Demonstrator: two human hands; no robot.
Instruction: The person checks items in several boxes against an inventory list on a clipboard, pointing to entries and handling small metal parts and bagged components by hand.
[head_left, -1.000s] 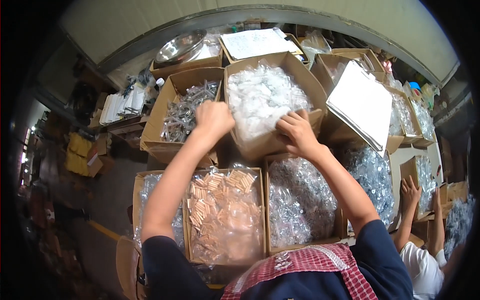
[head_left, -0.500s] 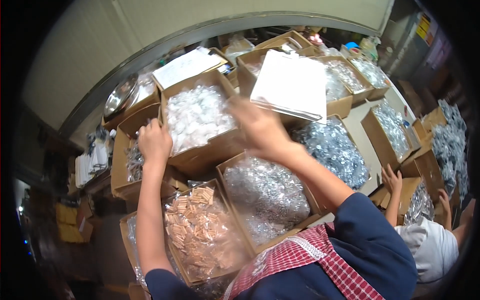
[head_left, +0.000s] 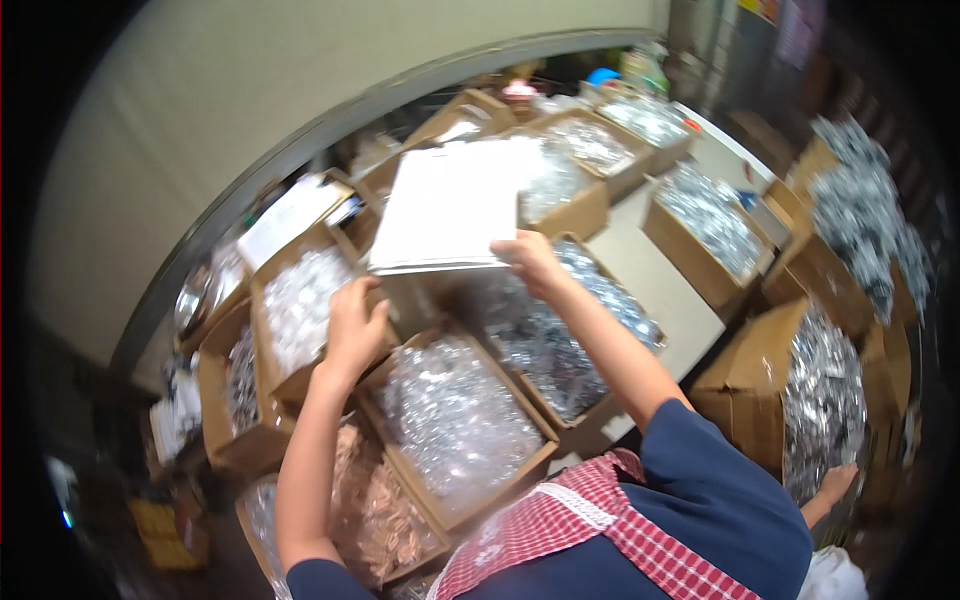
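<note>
A stack of white sheets [head_left: 445, 205] lies over the cardboard boxes in front of me. My right hand [head_left: 527, 262] grips its near right corner, thumb on top. Beside the near left corner, my left hand [head_left: 357, 325] hovers with bent fingers apart, and I see nothing in it. Beneath that hand is the edge between white plastic packets [head_left: 303, 310] and clear packets with silvery bits [head_left: 455, 410], each in its own box. Blue-grey shiny packets [head_left: 560, 350] fill the box below my right forearm. Copper-coloured small cylinders [head_left: 395, 530] lie in a box by my left forearm.
Another person's hand [head_left: 838, 482] touches silvery packets [head_left: 825, 400] in a tilted box at the right. More packet-filled boxes stand along the back, and one carton [head_left: 685, 250] sits on the pale tabletop [head_left: 655, 320]. A paper sheet [head_left: 285, 220] lies at the back left.
My right hand has moved from the air left of the paper stack onto its near right corner. My left hand has left the leftmost box and moved right. The view has turned right.
</note>
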